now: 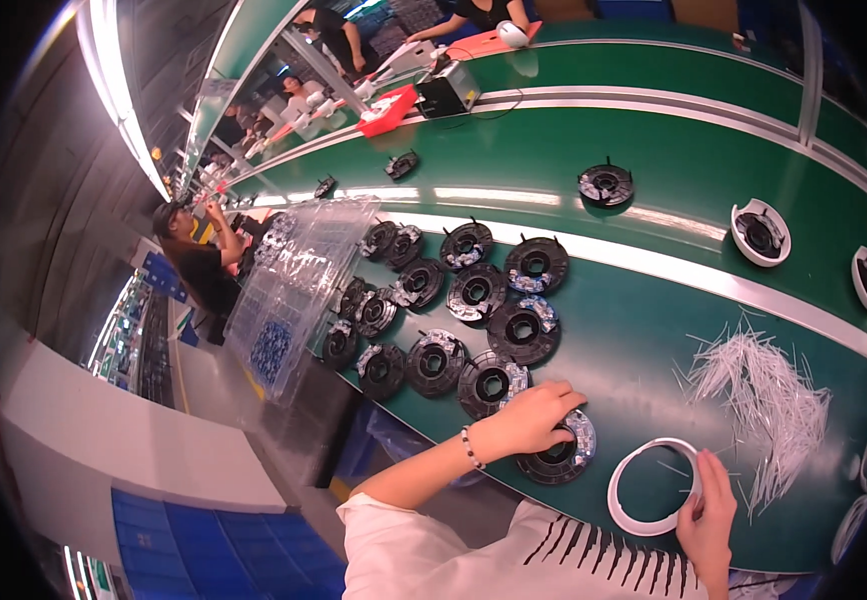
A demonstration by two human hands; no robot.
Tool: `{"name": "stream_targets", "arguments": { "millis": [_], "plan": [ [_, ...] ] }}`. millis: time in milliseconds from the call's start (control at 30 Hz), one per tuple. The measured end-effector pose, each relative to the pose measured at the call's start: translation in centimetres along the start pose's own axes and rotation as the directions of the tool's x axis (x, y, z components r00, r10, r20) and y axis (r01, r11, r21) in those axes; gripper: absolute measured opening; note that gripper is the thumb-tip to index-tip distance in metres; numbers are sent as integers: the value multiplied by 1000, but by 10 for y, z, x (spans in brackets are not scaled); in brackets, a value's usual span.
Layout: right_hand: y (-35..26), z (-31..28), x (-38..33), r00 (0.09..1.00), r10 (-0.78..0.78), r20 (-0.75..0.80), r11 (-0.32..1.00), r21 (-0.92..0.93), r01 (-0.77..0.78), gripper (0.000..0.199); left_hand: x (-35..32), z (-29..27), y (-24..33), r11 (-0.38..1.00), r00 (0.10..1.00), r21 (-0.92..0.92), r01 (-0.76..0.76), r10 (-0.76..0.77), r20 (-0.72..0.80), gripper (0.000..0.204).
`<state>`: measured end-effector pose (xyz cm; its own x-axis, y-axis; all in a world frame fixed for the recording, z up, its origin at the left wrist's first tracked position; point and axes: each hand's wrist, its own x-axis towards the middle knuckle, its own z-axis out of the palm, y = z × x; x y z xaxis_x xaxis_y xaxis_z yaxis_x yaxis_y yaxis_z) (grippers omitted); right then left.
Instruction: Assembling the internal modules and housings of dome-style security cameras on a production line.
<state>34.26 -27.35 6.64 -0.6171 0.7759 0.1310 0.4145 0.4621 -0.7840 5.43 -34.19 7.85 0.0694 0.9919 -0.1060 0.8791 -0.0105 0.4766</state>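
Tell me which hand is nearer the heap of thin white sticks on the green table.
Right. The right hand holds the white ring just below and left of the heap of thin white sticks. The left hand rests on a black round part, farther left.

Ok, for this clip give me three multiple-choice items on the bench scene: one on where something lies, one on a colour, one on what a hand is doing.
1. Where does the pile of thin white strips lie?
A. right of the white ring
B. on the clear trays
C. under the left hand

2. What colour is the work surface?
A. grey
B. green
C. red

3. What is the left hand doing?
A. resting flat on bare bench
B. lifting a clear tray
C. gripping a black round part

Answers: 1 A, the strips spread above and to the right of the white ring that the right hand holds. 2 B, the surface is green with pale bands along it. 3 C, the fingers curl over the black round part nearest the person, at the bench edge.
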Motion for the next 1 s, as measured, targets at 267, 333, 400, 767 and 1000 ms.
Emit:
{"name": "stream_targets", "arguments": {
  "millis": [267, 333, 400, 767, 1000],
  "plan": [
    [-24, 4, 29, 991, -118, 67, 925, -356, 135, 82, 23, 7, -8, 967, 940, -254, 30, -113, -321, 29],
    [-34, 2, 39, 927, -79, 365, 931, -305, 200, 96, 27, 9, -4, 881, 874, -463, 101, -301, -381, 29],
    [-30, 9, 43, 840, -59, 539, 949, -232, 215, 102, 35, 22, -10, 704, 831, -710, 11, -401, -385, 29],
    [0, -23, 39, 980, -197, 20, 952, 242, 186, 104, 49, 25, 18, 27, 907, -993, -117, -403, -118, 23],
    [-20, -11, 51, 975, -217, 51, 934, 300, 192, 108, 74, 17, 45, 381, 960, -890, 250, 20, 278, 35]
  ]
}}
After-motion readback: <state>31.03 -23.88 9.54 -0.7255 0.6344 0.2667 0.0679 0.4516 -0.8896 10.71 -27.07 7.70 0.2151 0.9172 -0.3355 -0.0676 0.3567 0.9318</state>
